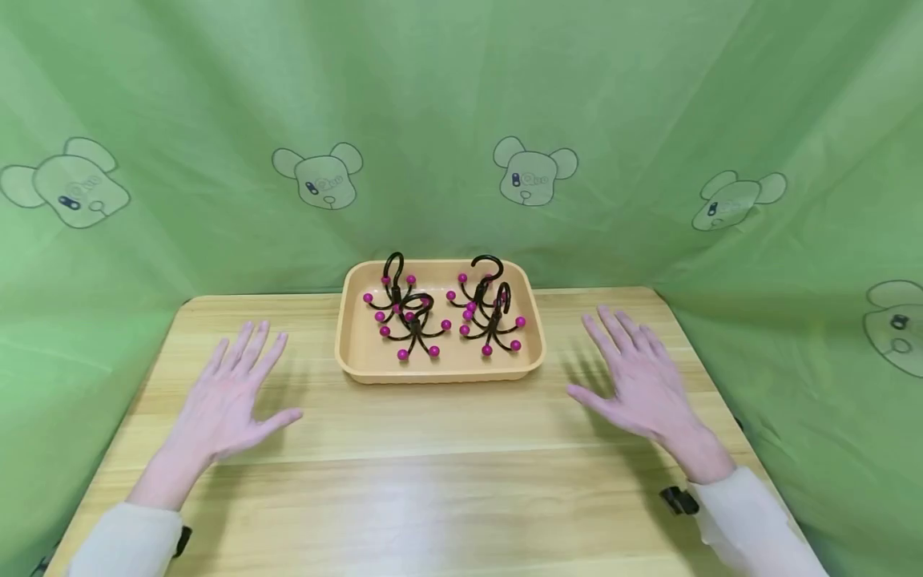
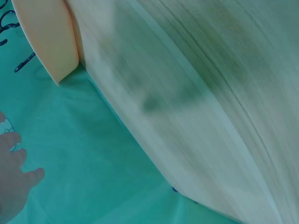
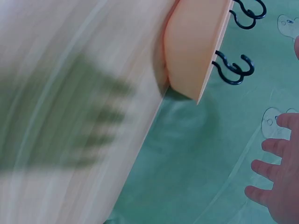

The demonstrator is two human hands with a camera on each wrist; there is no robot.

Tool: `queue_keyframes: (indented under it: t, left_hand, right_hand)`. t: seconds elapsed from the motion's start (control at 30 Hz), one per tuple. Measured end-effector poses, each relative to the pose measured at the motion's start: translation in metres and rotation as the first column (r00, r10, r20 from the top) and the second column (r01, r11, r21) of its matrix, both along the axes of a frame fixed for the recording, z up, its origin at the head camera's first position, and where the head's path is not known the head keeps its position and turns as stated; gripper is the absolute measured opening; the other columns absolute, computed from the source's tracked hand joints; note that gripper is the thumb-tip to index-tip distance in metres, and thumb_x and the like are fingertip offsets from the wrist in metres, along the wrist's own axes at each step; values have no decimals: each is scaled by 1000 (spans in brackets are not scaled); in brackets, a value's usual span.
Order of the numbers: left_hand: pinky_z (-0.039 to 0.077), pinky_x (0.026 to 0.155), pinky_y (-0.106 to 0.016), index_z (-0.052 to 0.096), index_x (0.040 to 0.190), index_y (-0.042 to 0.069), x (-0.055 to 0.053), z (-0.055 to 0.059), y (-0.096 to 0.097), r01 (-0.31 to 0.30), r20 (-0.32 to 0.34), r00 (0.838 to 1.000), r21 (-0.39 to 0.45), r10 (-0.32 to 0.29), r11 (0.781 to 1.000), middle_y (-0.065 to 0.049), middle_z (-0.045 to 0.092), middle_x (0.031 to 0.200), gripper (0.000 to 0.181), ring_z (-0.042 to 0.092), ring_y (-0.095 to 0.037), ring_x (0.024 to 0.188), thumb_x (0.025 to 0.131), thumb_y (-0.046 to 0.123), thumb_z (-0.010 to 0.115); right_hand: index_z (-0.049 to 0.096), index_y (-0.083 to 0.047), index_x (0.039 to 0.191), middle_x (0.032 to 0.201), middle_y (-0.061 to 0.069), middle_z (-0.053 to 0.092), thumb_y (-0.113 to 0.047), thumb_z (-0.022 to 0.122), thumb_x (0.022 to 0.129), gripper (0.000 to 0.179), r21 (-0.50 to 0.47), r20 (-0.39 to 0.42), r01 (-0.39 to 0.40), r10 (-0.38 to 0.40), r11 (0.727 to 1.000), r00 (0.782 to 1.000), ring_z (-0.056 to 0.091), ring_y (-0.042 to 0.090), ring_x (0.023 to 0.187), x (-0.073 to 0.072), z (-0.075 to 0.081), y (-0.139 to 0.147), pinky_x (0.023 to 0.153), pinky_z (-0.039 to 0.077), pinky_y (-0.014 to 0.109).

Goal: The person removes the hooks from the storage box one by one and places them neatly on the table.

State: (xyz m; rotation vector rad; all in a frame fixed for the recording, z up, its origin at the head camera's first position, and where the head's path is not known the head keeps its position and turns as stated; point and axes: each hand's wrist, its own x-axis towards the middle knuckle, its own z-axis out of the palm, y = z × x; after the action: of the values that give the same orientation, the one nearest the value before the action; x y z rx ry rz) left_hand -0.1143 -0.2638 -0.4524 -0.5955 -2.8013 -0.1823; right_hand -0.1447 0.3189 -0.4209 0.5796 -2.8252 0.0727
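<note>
1. While your left hand (image 1: 231, 397) is hovering over the wooden table (image 1: 433, 497) at the lower left of the head view, its fingers are stretching straight and slightly spread, with the thumb pointing toward the middle.
2. Your right hand (image 1: 642, 377) is mirroring it right of center, its fingers also extending straight and its thumb standing apart.
3. Between and beyond your hands, a beige plastic tray (image 1: 433, 375) is sitting at the center of the frame, near the table's far edge.
4. Four black multi-armed hooks (image 1: 415, 327) with magenta ball tips are standing inside the tray, two toward its left and two toward its right, their curved tops rising upward.
5. White sleeves (image 1: 130, 541) are covering your forearms in the lower corners.
6. A green curtain (image 1: 447, 64) is filling the upper frame and both sides, showing outlined mouse-head prints (image 1: 537, 188).
7. In the right wrist view, your hand is casting a shadow at the left.
</note>
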Motion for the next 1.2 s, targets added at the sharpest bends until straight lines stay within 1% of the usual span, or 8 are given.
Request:
queue_keyframes:
  t: [0.07,0.17,0.27,0.4,0.67,0.73,0.93,1.2]
  left_hand:
    - [3,139,-53,24,169,12,-3,-1,1,10,1,1000,2,-10,1000,-20,17,177,109,22,-43,164,88,72,64]
    - [18,135,-61,26,168,12,-9,-3,4,24,-1,1000,-5,-24,1000,-21,21,176,108,27,-45,161,87,72,65]
    - [22,133,-63,26,168,12,-15,-6,7,39,6,999,-10,-39,999,-21,22,176,109,27,-45,161,87,72,66]
    - [23,132,-63,21,170,14,-22,-11,11,48,28,998,-15,-48,999,-22,21,176,110,25,-44,162,88,72,65]
    - [26,130,-65,29,167,11,-35,-17,13,35,51,998,-13,-35,999,-23,24,175,103,27,-45,161,90,71,64]
    - [24,131,-65,27,168,11,-38,-17,14,34,60,998,-14,-33,999,-23,23,175,103,26,-45,161,92,71,62]
    - [21,133,-64,22,169,11,-50,-24,18,33,97,995,-19,-31,999,-21,20,176,103,23,-43,163,93,70,61]
    - [20,134,-62,22,169,10,-64,-34,28,53,134,990,-7,-51,999,-18,21,176,100,22,-42,164,96,67,60]
  right_hand:
    - [17,-21,171,177,15,21,-70,69,85,112,9,-6,-7,7,1000,1000,31,48,158,-2,1,-6,126,26,72]
    - [21,-19,170,176,15,25,-72,68,85,110,15,-26,-23,24,1000,999,32,47,158,-4,3,-15,127,28,71]
    - [28,-16,168,174,16,30,-74,66,85,108,12,-44,-44,44,999,998,34,46,157,-5,5,-26,127,30,69]
    - [32,-15,166,172,17,35,-73,67,85,106,-4,-50,-78,77,997,996,35,45,157,-8,6,-41,128,30,67]
    - [32,-16,167,168,16,42,-72,64,87,102,-22,-83,-162,159,987,984,41,44,153,-17,11,-74,127,34,65]
    - [32,-16,166,168,15,42,-76,58,90,101,-32,-88,-184,180,982,980,41,44,153,-19,12,-82,127,34,65]
    - [38,-11,163,164,17,47,-89,25,95,105,-43,-109,-242,236,969,966,44,43,151,-27,10,-104,128,33,62]
    - [45,-10,159,158,16,55,-89,15,95,106,-35,-147,-293,285,955,947,47,38,150,-40,5,-131,127,37,57]
